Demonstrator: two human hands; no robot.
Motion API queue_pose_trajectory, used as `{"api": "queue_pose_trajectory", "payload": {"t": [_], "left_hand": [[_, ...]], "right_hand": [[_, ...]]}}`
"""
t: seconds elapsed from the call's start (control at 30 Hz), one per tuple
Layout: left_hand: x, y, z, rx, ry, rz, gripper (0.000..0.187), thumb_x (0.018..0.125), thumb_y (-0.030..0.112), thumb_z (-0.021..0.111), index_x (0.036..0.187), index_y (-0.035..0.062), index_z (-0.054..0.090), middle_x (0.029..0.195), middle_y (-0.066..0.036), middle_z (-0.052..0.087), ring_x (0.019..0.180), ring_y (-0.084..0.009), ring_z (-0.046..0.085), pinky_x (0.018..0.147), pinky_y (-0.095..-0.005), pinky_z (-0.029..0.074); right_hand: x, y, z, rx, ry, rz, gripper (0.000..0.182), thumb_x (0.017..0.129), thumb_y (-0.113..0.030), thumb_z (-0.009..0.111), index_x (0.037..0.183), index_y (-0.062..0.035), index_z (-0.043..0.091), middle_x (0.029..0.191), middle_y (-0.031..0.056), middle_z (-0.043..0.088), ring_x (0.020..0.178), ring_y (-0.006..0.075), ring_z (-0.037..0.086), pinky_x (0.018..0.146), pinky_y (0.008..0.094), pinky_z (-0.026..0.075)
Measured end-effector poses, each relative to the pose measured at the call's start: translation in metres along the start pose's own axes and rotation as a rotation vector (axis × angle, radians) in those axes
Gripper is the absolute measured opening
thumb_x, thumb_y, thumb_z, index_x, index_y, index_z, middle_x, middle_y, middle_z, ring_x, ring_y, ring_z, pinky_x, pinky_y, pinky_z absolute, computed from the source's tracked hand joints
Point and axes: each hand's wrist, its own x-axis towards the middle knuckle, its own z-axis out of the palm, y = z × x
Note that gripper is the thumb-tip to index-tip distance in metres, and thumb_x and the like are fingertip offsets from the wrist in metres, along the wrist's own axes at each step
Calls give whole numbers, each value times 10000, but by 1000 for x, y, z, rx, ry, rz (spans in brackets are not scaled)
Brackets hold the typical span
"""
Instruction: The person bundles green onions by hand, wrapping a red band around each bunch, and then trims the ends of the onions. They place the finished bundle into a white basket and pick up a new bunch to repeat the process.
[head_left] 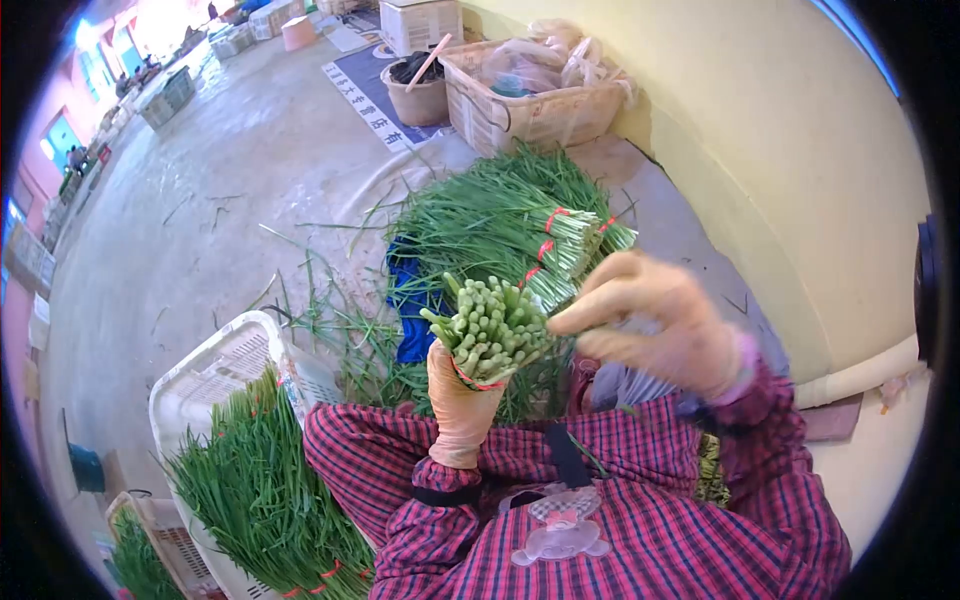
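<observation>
My left hand (pixel 462 415), in a pale glove, is wrapped round a bunch of garlic chives (pixel 492 325). The cut stem ends point up, and a red band circles the bunch just above my grip. To the right, my gloved right hand (pixel 660 325) hovers beside the stem ends, slightly blurred, its fingers bent and apart with nothing visible in them. Behind the held bunch lies a pile of tied chive bunches (pixel 480 215) with red bands round their pale stems.
A white plastic basket (pixel 165 400) full of chives (pixel 265 480) stands at lower left. Loose leaves litter the floor (pixel 250 190) near a blue cloth (pixel 405 300). Farther back are a small bucket (pixel 418 103) and a large tub (pixel 540 122) with plastic bags. A yellow wall (pixel 790 150) rises on the right.
</observation>
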Motion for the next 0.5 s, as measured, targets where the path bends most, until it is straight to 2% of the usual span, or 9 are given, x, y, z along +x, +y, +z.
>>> {"api": "queue_pose_trajectory", "payload": {"t": [0.07, 0.13, 0.2, 0.33, 0.5], "left_hand": [[0, -3, 6, -89, 63, 48, 714, 623, 57, 870, 1236, 55, 506, 1129, -120, 582, 1029, -283, 591, 897, -372, 482], [0, -6, 10, -200, 83, 50, 696, 629, 73, 872, 1226, 51, 514, 1130, -126, 584, 1011, -298, 593, 889, -381, 479], [-1, -8, 9, -244, 66, -8, 679, 637, 90, 870, 1220, 54, 524, 1139, -130, 585, 1018, -310, 591, 883, -391, 478], [1, -7, 4, -24, 62, 31, 720, 621, 140, 882, 1243, 64, 526, 1139, -122, 596, 1053, -323, 576, 924, -422, 455], [1, -4, -2, 186, 99, 122, 795, 602, 163, 894, 1290, 66, 508, 1192, -114, 602, 1090, -322, 568, 948, -429, 445]], "right_hand": [[5, 0, 36, 22, 10, -12, 195, 783, -134, 774, 976, -146, 755, 901, 82, 654, 862, 239, 649, 740, 337, 523], [10, -2, 53, -27, 26, -26, 222, 764, -139, 786, 983, -173, 764, 892, 57, 644, 825, 214, 642, 720, 310, 523], [14, -4, 58, -297, 39, -35, 192, 765, -187, 776, 957, -173, 763, 864, 46, 643, 811, 230, 643, 701, 332, 532], [19, -6, 58, -329, 7, -30, 185, 787, -226, 743, 961, -166, 749, 823, 33, 647, 745, 232, 657, 641, 345, 538], [23, 1, 54, -331, -69, -27, 175, 794, -232, 736, 955, -162, 744, 828, 34, 659, 737, 231, 664, 634, 346, 540]]}}
